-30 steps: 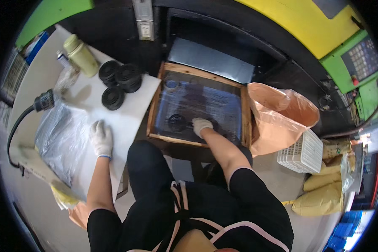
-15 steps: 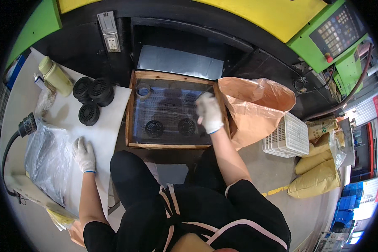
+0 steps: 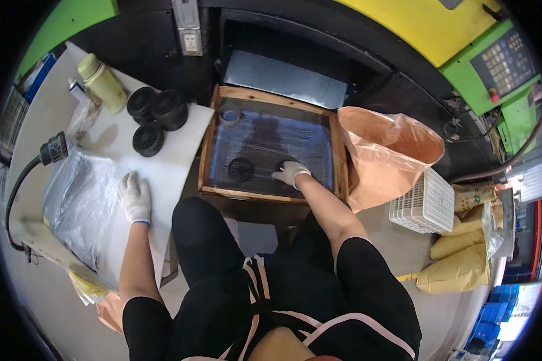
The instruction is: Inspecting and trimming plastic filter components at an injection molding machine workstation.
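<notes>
My left hand, in a white knit glove, lies flat with fingers stretched out on a white tabletop, beside a clear plastic bag. In front of me stands a wood-framed tray with a dark, shiny bottom. Inside it, my gloved right hand has its fingers curled over a black round grille cover, mostly hidden beneath it. Another grille cover lies to its left. A roll-like ring sits in the tray's far left corner.
Stacked black grille covers and a pale green bottle stand on the tabletop. A black cable connector juts over its left edge. Right of the tray are an open brown paper bag, a white basket and yellow sacks.
My right hand has come down and nearer, onto the right-hand grille cover in the tray. My left hand stays flat on the tabletop. The whole view has shifted.
</notes>
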A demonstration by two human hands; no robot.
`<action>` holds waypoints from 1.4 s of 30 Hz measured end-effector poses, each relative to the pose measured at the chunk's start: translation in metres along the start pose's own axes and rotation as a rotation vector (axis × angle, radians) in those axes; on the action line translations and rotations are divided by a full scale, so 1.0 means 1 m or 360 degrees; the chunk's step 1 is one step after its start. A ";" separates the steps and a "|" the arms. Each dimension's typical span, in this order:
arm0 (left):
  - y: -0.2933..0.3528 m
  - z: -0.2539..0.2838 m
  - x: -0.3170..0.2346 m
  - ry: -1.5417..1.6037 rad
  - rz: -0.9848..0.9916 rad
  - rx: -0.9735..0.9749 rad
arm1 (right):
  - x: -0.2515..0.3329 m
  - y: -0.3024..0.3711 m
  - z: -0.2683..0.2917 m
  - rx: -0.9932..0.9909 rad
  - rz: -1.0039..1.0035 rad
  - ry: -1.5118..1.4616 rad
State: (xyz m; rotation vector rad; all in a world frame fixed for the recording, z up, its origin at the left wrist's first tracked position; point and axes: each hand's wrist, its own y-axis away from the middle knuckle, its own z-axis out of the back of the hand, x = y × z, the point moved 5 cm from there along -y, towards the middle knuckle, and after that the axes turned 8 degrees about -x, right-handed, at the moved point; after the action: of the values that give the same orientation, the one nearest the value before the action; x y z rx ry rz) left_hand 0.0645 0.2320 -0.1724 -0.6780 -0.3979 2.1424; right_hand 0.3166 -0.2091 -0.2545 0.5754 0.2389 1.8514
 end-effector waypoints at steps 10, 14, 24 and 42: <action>0.001 0.007 0.002 -0.0033 0.0079 0.0003 | -0.005 -0.018 -0.026 -0.0072 -0.0370 0.0231; 0.004 0.011 0.008 -0.0075 0.0099 0.0003 | 0.006 -0.005 -0.027 -0.0064 -0.0053 0.0266; 0.002 0.008 0.005 -0.0118 0.0118 0.0041 | 0.021 0.014 -0.026 0.0350 0.0025 0.0369; 0.007 0.011 0.016 -0.0193 0.0136 0.0025 | 0.033 0.018 -0.026 0.0304 -0.0025 0.0300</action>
State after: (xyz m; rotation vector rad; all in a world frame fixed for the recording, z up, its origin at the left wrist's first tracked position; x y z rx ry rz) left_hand 0.0453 0.2398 -0.1724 -0.5673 -0.4235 2.2723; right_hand 0.2806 -0.1820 -0.2606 0.5271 0.5487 1.8806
